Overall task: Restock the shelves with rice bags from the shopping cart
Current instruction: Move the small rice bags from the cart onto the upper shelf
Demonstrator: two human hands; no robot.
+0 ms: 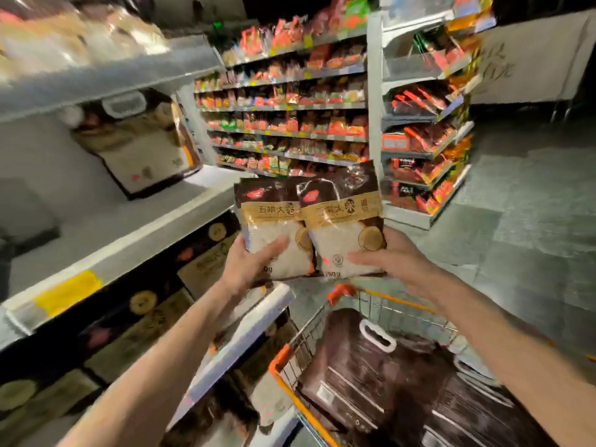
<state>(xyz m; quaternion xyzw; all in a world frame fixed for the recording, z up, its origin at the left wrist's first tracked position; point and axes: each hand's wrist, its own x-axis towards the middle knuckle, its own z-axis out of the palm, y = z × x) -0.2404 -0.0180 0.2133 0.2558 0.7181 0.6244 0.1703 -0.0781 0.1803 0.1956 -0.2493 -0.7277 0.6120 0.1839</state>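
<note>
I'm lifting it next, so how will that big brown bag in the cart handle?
Probably heavy: the big brown bag fills much of the cart. Possibly slippery, as its film looks glossy. Its cut-out handle should help.

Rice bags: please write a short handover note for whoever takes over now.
Left hand grips the left small rice bag; right hand grips the right small rice bag, side by side above the shopping cart.
Large dark rice bags lie in the cart.
One handled rice bag sits on the middle shelf.
Left to do: shelve both small bags, then the cart's.
</note>
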